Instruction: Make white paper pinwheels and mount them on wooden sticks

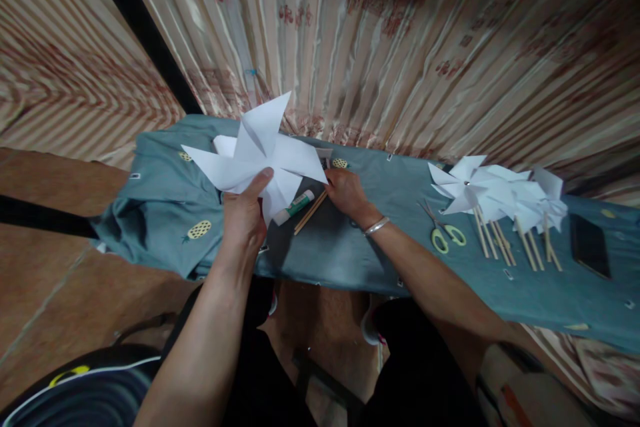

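Observation:
My left hand (246, 213) is closed on a white paper pinwheel (260, 147), thumb pressed on its middle and the fingers hidden beneath. My right hand (345, 193) is at the pinwheel's right tip with its fingers curled inward; what they hold, if anything, is hidden. Just below it, thin wooden sticks (311, 212) lie side by side on the cloth. Beside them is a green and white glue stick (295, 207), partly under the paper. A small box-like item (325, 155) shows behind the right fingers, too covered to make out.
A teal cloth (370, 253) covers the narrow table. To the right lie scissors (445, 235) with light green handles, several finished pinwheels (500, 193) on sticks and a dark phone (590, 245). A patterned curtain (350, 47) hangs behind; a black pole (145, 27) slants at left.

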`<state>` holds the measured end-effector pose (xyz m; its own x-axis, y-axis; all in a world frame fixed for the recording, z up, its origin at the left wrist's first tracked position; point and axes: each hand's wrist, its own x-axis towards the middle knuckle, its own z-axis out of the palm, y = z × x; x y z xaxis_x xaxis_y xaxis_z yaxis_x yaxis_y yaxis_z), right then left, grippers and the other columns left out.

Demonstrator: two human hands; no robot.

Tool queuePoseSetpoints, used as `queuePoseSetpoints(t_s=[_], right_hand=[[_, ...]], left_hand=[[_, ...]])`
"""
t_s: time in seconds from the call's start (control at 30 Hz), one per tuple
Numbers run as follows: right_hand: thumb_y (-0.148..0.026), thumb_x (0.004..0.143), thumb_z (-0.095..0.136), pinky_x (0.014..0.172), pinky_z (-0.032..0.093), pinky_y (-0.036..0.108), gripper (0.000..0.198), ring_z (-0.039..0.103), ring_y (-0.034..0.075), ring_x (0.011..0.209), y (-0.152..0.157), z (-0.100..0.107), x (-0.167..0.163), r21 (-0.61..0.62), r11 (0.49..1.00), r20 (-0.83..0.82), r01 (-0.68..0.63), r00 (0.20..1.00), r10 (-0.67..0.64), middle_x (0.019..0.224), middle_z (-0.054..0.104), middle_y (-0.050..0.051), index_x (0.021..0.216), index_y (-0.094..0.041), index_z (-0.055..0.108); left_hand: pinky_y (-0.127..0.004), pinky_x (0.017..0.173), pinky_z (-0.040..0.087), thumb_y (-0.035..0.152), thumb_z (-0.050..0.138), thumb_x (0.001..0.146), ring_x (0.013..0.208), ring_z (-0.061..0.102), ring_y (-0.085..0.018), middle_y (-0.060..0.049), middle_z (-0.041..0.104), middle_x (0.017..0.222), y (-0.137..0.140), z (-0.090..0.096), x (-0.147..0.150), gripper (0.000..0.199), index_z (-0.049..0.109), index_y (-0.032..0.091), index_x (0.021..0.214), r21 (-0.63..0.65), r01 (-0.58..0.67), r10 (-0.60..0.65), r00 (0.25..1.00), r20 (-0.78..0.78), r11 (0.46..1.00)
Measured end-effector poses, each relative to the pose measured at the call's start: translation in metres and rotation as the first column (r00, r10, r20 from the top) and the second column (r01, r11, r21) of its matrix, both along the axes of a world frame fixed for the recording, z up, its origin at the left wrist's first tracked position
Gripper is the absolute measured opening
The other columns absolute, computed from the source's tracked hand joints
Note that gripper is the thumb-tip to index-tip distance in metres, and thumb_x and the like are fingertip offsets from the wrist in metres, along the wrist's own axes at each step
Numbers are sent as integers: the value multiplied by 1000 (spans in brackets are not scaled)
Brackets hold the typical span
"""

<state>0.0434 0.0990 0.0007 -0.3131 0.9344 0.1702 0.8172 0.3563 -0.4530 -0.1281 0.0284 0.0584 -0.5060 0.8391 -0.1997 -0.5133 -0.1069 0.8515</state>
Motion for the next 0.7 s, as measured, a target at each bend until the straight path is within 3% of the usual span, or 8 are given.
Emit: queuePoseSetpoints(t_s=[0.17, 0.33, 0.53, 0.7], right_hand=[[-22, 86, 55, 75, 53, 32, 21, 69, 20, 81, -4, -6, 27, -48, 994, -241, 95, 965, -104, 91, 75, 6, 97, -17, 72], [-29, 81, 61, 60, 51, 27, 20, 66, 16, 64, -38, -17, 73, -142, 981, -360, 132, 917, -175, 77, 74, 4, 91, -16, 73], [-22, 78, 63, 65, 52, 28, 12, 68, 17, 68, -88, -22, 107, -201, 972, -368, 122, 910, -190, 78, 75, 2, 83, -19, 74], [-17, 81, 61, 72, 51, 29, 15, 69, 18, 74, -103, -15, 109, -194, 974, -328, 119, 928, -179, 82, 75, 2, 88, -21, 74]], left_hand=[[-33, 91, 58, 12, 77, 60, 112, 65, -25, 0, 76, 103, 1, -2, 5, 31, 72, 22, 89, -19, 37, -38, 999, -13, 999], [-37, 93, 56, 19, 85, 52, 106, 68, -27, -2, 77, 97, 3, -10, 21, 42, 72, 21, 92, 84, 74, -70, 997, -43, 994], [-37, 92, 55, 23, 85, 52, 97, 70, -26, -3, 77, 85, -1, -20, 51, 36, 73, 19, 86, 57, 207, -204, 977, -62, 977], [-37, 93, 54, 23, 86, 51, 93, 71, -25, -2, 77, 83, 0, -25, 76, 36, 73, 20, 85, 37, 310, -307, 950, -60, 950]])
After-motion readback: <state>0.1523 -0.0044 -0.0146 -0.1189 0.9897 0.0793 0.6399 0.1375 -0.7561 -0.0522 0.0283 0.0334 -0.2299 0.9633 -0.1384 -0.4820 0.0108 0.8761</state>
